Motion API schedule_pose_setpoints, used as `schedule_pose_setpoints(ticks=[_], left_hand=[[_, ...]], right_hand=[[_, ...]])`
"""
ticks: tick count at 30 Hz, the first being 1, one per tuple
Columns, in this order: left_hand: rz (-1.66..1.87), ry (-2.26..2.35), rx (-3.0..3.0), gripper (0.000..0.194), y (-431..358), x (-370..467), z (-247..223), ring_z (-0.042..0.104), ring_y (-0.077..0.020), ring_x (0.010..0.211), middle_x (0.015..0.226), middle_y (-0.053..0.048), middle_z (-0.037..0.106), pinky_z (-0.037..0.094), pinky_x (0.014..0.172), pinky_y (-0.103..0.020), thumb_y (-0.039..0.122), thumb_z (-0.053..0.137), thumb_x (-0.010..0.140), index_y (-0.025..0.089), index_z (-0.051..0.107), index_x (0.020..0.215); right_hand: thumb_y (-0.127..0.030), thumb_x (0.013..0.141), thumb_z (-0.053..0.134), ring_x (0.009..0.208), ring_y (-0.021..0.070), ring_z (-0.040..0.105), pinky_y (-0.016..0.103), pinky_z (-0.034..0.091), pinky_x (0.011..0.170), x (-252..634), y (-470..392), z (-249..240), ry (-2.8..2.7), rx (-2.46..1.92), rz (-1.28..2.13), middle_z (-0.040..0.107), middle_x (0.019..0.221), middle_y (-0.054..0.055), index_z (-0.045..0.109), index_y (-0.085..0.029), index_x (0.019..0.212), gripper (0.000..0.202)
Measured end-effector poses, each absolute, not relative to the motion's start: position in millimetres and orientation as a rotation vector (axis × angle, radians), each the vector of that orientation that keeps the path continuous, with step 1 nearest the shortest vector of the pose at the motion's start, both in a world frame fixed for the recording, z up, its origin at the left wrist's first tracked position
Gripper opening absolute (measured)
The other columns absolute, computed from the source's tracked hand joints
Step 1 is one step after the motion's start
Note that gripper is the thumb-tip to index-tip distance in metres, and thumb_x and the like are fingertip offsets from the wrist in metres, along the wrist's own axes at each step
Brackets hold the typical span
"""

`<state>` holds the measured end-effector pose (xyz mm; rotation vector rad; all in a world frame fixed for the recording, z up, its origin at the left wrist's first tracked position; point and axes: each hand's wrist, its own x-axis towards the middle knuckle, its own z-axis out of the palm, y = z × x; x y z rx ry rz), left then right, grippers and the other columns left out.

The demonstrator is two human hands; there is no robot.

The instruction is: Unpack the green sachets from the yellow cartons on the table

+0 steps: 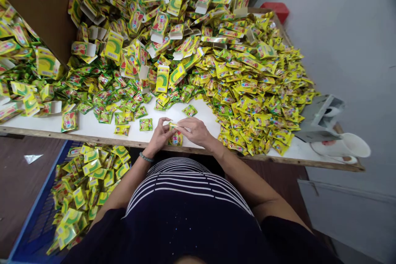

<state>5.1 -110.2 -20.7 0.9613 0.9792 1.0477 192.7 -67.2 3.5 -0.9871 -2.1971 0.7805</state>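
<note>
A small yellow-green candy box (175, 138) stands at the table's front edge, between my two hands. My left hand (161, 135) grips its left side, with thumb and fingers closed at the top flap. From the right, my right hand (195, 131) pinches the same top end, its fingertips meeting my left ones. Whether the flap is fully folded is hidden by my fingers. Just left of my left hand lies a green candy sachet (145, 124). Another green sachet (189, 110) rests behind my right hand.
A heap of yellow sachets (247, 90) covers the right side of the white table (139, 135). Flat and open boxes (161, 24) pile up behind. A blue crate (40, 218) with closed boxes stands below left. A grey metal holder (321, 117) and white cup (355, 145) sit far right.
</note>
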Motion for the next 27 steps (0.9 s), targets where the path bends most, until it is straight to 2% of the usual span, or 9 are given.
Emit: schedule_pose_setpoints(ticks=[5,8,15,20,27], left_hand=[[1.036,0.981,0.943,0.058,-109,4,-23,0.063,-0.0106,0.067,0.076,0.004,0.068,0.048,0.065,-0.021,0.041,0.080,0.074,0.022,0.039,0.111],[1.052,0.968,0.916,0.059,-110,5,-26,0.064,-0.0112,0.068,0.077,0.003,0.069,0.048,0.065,-0.021,0.039,0.082,0.072,0.022,0.041,0.111],[1.030,0.902,0.908,0.055,-111,6,-27,0.067,-0.0140,0.072,0.079,0.001,0.069,0.050,0.068,-0.024,0.038,0.081,0.074,0.021,0.043,0.109],[1.047,1.006,1.035,0.056,-115,5,-28,0.067,-0.0155,0.075,0.080,0.000,0.068,0.051,0.070,-0.025,0.043,0.075,0.080,0.020,0.046,0.122],[1.154,1.215,1.282,0.049,-126,-2,-28,0.069,-0.0172,0.086,0.093,-0.004,0.072,0.054,0.080,-0.029,0.037,0.071,0.083,0.019,0.057,0.126]], right_hand=[[-0.027,0.085,0.070,0.076,0.0159,0.064,0.028,0.045,0.073,187,-55,16,-2.258,-1.054,0.978,0.074,0.081,0.002,0.074,-0.020,0.080,0.010],[-0.029,0.080,0.076,0.070,0.0148,0.060,0.027,0.041,0.071,183,-52,17,-2.229,-1.146,0.966,0.071,0.072,0.000,0.072,-0.020,0.073,0.013],[-0.035,0.079,0.075,0.068,0.0164,0.063,0.028,0.044,0.063,182,-42,12,-2.025,-1.272,1.190,0.074,0.073,0.003,0.078,-0.020,0.077,0.016],[-0.040,0.085,0.068,0.074,0.0186,0.067,0.030,0.048,0.069,190,-36,13,-2.186,-1.177,1.248,0.077,0.080,0.005,0.081,-0.021,0.084,0.023],[-0.034,0.096,0.054,0.093,0.0221,0.070,0.040,0.050,0.092,195,-57,8,-2.263,-1.025,0.975,0.078,0.101,0.005,0.080,-0.027,0.098,0.027]])
